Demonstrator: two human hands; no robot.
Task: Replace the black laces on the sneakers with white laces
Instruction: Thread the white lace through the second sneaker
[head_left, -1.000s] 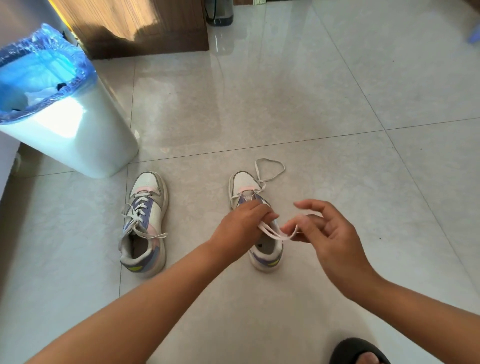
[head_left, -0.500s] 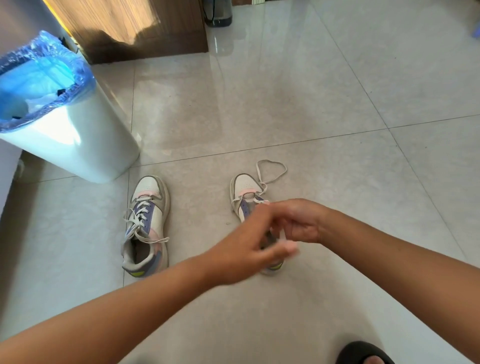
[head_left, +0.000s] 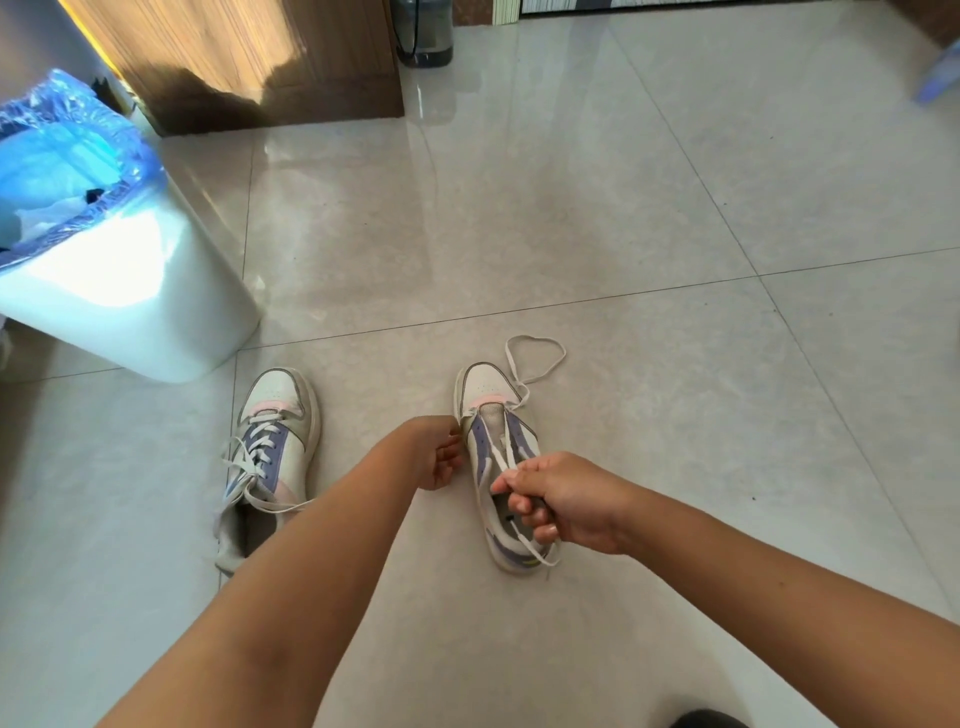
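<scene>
Hands uncrossed since half a second ago: then stacked over the right sneaker (head_left: 501, 467), now apart. Right hand (head_left: 558, 501) pulled back toward the heel, fingers curled tight round the white lace (head_left: 498, 460), which runs taut up to the eyelets. Left hand (head_left: 439, 457) now just left of that sneaker, fingers curled; cannot tell if a strand is pinched, looks likely. Reads as a pull-through: lace being drawn snug, lower eyelets threaded, upper ones open. Loose lace end looped on the floor past the toe. Left sneaker (head_left: 272, 457) well apart, white laces in, ends untied. No black laces visible.

Glossy grey floor tiles (head_left: 571, 208), glare. White bin (head_left: 119, 291) with blue liner far left, wooden cabinet (head_left: 249, 57) behind, water bottle (head_left: 423, 31) beside it.
</scene>
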